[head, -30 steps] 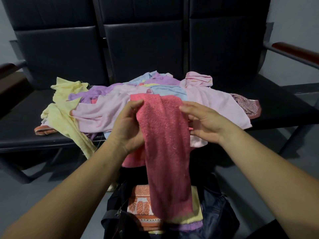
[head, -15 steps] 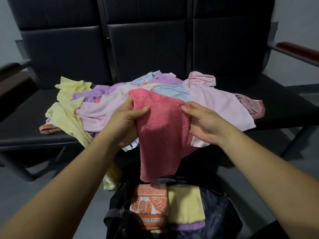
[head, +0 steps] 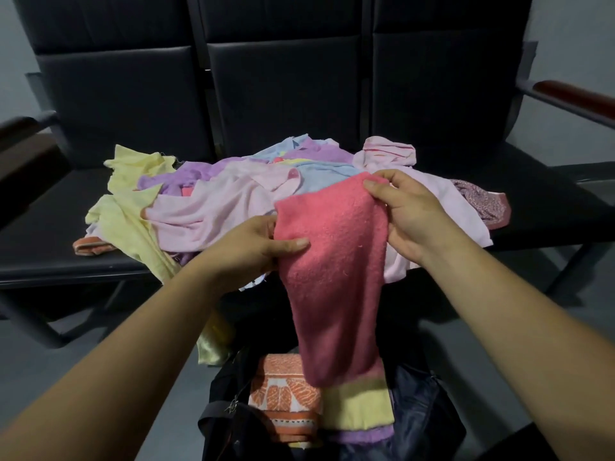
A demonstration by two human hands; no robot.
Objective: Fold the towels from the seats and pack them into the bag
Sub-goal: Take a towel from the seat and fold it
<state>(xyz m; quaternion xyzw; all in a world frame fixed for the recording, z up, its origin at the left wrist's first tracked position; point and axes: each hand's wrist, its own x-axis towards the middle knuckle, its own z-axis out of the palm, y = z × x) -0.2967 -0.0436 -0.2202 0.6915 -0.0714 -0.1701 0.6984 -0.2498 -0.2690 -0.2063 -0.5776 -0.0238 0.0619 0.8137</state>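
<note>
A coral-pink terry towel (head: 332, 261) hangs between my hands above the bag. My left hand (head: 253, 247) pinches its left edge, thumb on top. My right hand (head: 409, 214) grips its upper right corner, held higher and farther back. The towel's lower end dangles over the open dark bag (head: 419, 407) on the floor. Inside the bag lie a folded orange patterned towel (head: 286, 394), a folded yellow towel (head: 359, 407) and a purple one (head: 366, 435) beneath. A heap of loose towels (head: 219, 204) in pink, yellow, purple and blue covers the seats behind.
Black padded seats (head: 43, 241) run in a row, backrests behind. Wooden armrests stand at the far left (head: 20, 134) and far right (head: 575, 98). A yellow towel (head: 213, 341) hangs off the seat edge toward the grey floor (head: 100, 357).
The pink towel was gathered up short, then let hang long again. My right hand rose and moved back with its corner; my left hand dropped lower on the left edge.
</note>
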